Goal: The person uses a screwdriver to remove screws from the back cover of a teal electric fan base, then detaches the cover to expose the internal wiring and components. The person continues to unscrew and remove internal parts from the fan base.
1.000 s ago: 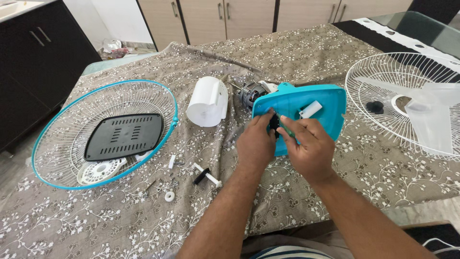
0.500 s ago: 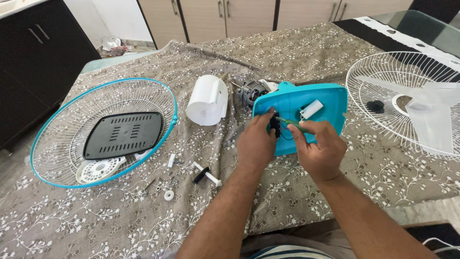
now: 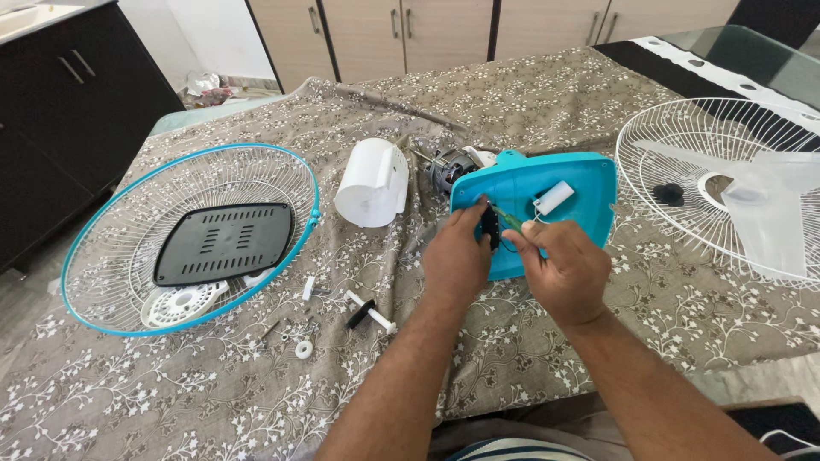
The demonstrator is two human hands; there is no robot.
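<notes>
- The fan lies in pieces on the cloth-covered desk [image 3: 530,102] — both grilles off, blade off, motor cover off — so the stripping down looks largely done, and work is now at the turquoise housing panel [image 3: 589,183].
- The left hand [image 3: 457,252] rests on the panel's near edge, its fingers pinching a small black part [image 3: 489,224] fixed there.
- The right hand [image 3: 559,265] grasps a thin green-handled screwdriver [image 3: 510,218], its tip aimed at that black part; the part is still seated, so this step appears unfinished.
- A white cylinder, perhaps a capacitor [image 3: 553,196], lies on the panel just beyond the hands, and the bare motor [image 3: 448,166] pokes out at the panel's far left corner.
- To the left sit the white motor cover [image 3: 371,181] and the blue-rimmed grille [image 3: 94,248], which holds a black vented plate [image 3: 224,242].
- To the right, the white grille [image 3: 666,137] carries the clear blade [image 3: 769,205].
- Small loose fittings [image 3: 369,312] lie near the left forearm — close enough to be brushed aside.
</notes>
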